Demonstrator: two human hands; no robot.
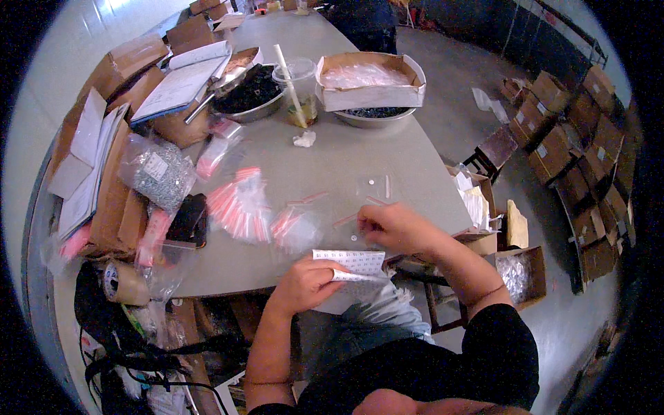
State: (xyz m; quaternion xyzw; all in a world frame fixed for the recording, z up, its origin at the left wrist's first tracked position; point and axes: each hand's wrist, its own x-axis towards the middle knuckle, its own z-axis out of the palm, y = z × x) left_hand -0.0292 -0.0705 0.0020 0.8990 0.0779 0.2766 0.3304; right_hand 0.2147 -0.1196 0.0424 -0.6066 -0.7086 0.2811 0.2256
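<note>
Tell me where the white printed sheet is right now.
In the head view, the white printed sheet is held in the left hand at the near edge of the table, below the right hand and slightly to its left.

the grey table bears plastic bags, a cup, bowls and a white wad.

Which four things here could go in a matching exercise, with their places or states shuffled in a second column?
1. printed white sheet
2. right hand
3. shallow carton
4. clear cup

A. sitting over a metal bowl
B. has a straw standing in it
C. gripped by the left hand
D. curled

Pairs: 1-C, 2-D, 3-A, 4-B
</note>
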